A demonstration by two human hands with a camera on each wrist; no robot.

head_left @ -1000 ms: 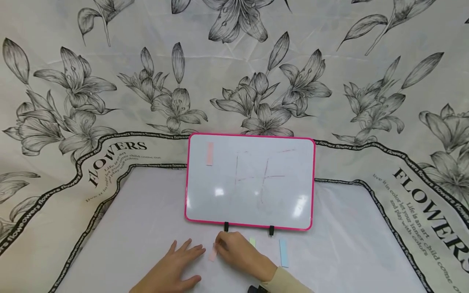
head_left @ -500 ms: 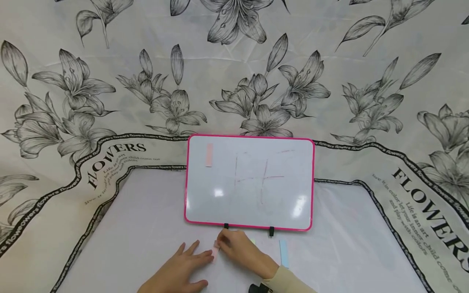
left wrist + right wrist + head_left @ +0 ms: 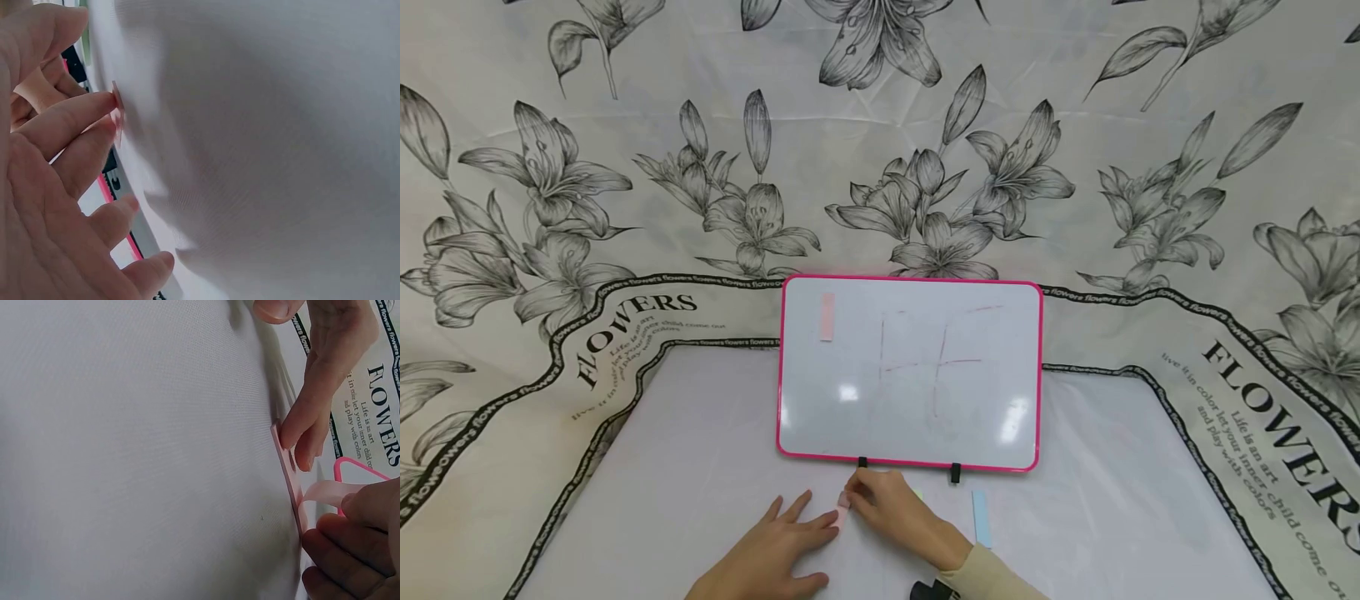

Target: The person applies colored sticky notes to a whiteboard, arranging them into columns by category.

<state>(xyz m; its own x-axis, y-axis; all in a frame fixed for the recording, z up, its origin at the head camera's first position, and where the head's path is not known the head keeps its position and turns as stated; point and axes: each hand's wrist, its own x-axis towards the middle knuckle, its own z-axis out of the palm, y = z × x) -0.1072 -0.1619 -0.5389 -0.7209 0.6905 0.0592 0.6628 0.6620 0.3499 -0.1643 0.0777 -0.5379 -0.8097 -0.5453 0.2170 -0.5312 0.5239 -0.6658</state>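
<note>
A narrow pink sticky-note pad [image 3: 841, 518] lies on the white cloth between the two hands. The left hand [image 3: 771, 550] has its fingers spread, and two fingertips press on the near end of the pad [image 3: 289, 475]. At the far end the right hand [image 3: 895, 512] pinches a pink sticky note [image 3: 331, 492] between thumb and finger. In the right wrist view this note curves up off the pad while its other end still meets it. The left wrist view shows the pad [image 3: 119, 115] edge-on under the left fingertips.
Behind the hands, a pink-framed whiteboard [image 3: 835, 425] stands on black feet [image 3: 955, 473], with a pink strip [image 3: 827, 317] at its upper left and faint red lines. A blue strip [image 3: 981, 518] lies to the right; a green one [image 3: 919, 494] is mostly hidden behind the right hand.
The left hand has moved right, and its fingertips have come down onto the pink pad. The right hand stays at the pad's far end, with the pinched note now lifted.
</note>
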